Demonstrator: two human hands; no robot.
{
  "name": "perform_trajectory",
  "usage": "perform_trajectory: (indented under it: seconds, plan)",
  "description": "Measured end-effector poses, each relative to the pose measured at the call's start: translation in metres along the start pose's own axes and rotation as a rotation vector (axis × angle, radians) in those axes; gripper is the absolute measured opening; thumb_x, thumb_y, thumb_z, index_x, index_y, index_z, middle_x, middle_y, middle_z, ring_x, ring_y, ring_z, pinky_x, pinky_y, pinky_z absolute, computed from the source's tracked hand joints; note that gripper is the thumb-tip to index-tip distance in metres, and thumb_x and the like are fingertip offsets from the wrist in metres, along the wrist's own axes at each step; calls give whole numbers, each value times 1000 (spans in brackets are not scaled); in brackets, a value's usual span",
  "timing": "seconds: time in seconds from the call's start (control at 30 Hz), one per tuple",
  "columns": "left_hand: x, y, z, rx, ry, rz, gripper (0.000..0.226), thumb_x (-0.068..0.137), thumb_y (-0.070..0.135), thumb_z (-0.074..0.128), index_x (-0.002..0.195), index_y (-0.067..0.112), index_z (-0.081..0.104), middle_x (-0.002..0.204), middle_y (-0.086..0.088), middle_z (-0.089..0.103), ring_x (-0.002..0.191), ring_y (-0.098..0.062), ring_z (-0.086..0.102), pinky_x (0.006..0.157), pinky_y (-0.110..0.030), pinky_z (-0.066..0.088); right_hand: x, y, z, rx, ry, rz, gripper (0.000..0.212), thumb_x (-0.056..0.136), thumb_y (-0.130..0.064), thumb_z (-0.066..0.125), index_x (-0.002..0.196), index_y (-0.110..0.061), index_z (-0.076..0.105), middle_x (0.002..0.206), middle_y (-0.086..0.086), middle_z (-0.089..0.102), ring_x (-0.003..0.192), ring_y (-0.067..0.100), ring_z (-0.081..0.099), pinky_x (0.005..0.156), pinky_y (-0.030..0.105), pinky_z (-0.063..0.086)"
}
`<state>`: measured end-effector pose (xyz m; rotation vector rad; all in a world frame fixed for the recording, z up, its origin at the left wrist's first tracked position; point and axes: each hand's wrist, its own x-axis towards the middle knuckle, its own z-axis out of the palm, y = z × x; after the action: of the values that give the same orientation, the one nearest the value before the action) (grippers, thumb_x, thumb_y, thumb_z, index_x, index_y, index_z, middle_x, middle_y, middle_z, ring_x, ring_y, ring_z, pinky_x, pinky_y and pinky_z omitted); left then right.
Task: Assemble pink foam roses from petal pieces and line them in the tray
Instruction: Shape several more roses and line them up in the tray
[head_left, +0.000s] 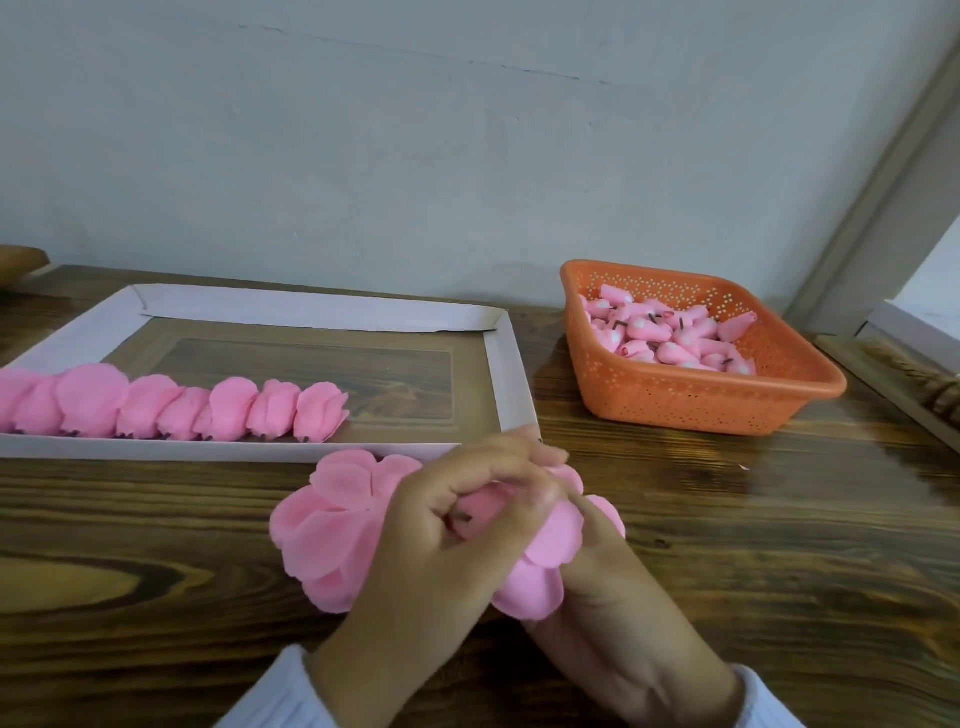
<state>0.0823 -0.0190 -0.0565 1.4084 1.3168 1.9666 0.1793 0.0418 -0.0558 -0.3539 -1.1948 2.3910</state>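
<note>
Just in front of the tray, low over the tabletop, the half-made rose is held between both bare hands, its pink petals spreading wide to the left and to the right of them. The left grip comes from the lower left and lies on top of the flower; its fingers are curled tight round the middle of it, and a short dark stem shows between them. The right grip is under the petals on the right side and is closed on the flower from below; its fingertips are blurred and partly covered by the foam. Both wrists end in white sleeves. Behind the hands is the flat white cardboard tray, and the raised fingers reach just to its near right corner. Inside it, the finished roses stand in one row along the near edge, touching one another, from the left border to about the middle. To the right of the tray, apart from it, an orange perforated basket holds many small pink buds. A pale wall closes the view behind.
</note>
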Motion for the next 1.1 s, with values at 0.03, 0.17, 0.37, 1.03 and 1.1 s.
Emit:
perform_trajectory:
  seconds: [0.03,0.17,0.37,1.03,1.1]
  plan:
    - [-1,-1,1,-4,-11,-3,11,76,25,65,74,17,70,93,4,74,111,-14,63,93,-23,48,-1,0,0,22,-14,11,54,79,-2,65,128,11,47,126,27,59,119,35,58,100,43,48]
    - [-5,-4,5,-17,7,12,5,73,17,67,71,21,65,82,-3,73,84,-18,70,76,-26,54,-3,0,-1,44,-8,34,39,82,2,60,118,11,50,111,22,63,109,31,64,88,35,56]
    - [-4,-4,4,2,204,-23,8,74,16,66,78,19,60,73,-1,70,71,-14,69,65,-23,54,-2,-3,-1,240,-98,97,45,82,16,48,125,7,53,125,32,56,106,32,65,86,36,57]
    - [-8,-16,1,386,-87,-144,51,66,15,61,102,46,43,88,10,66,74,-5,68,60,-34,58,-7,-11,-7,-1136,214,-588,13,69,-19,75,76,-29,77,111,-18,60,115,10,57,92,12,38]
    - [-9,-18,0,439,-101,-124,52,68,21,64,106,49,42,89,12,65,78,-4,67,65,-32,56,-8,-13,-7,-1127,270,-617,11,69,-20,74,71,-30,76,111,-19,60,114,8,57,91,10,37]
